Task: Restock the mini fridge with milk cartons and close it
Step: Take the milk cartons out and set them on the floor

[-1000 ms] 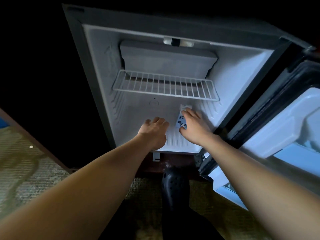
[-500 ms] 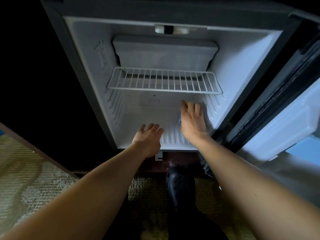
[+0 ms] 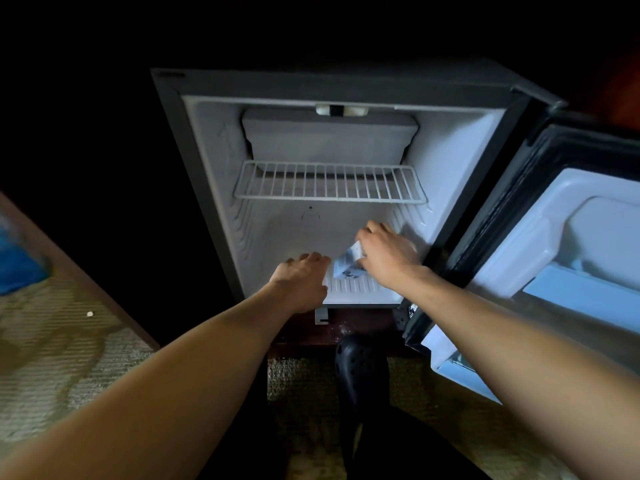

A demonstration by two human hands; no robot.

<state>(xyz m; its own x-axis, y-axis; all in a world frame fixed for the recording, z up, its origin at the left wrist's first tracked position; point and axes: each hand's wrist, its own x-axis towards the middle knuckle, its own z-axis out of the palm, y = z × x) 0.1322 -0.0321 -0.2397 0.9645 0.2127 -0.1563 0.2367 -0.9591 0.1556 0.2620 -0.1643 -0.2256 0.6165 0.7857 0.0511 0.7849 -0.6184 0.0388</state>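
The mini fridge (image 3: 214, 174) stands open in front of me, its door (image 3: 540, 237) swung out to the right. A small white milk carton (image 3: 348, 265) with dark print sits tilted on the ribbed fridge floor. My right hand (image 3: 388, 254) grips the carton from the right, fingers curled over its top. My left hand (image 3: 301, 278) rests just left of the carton at the front of the fridge floor, fingers loosely bent, holding nothing.
A white wire shelf (image 3: 329, 181) spans the fridge above the hands, under a grey freezer box (image 3: 329, 136). A black clog (image 3: 360, 368) stands on the carpet below the fridge. A wooden edge (image 3: 86, 282) runs along the left. The door's inner bins (image 3: 588, 292) jut out at right.
The camera has pulled back from the fridge. My right hand went from lying flat over the carton to gripping it, and the carton now shows tilted. My left hand stays beside it.
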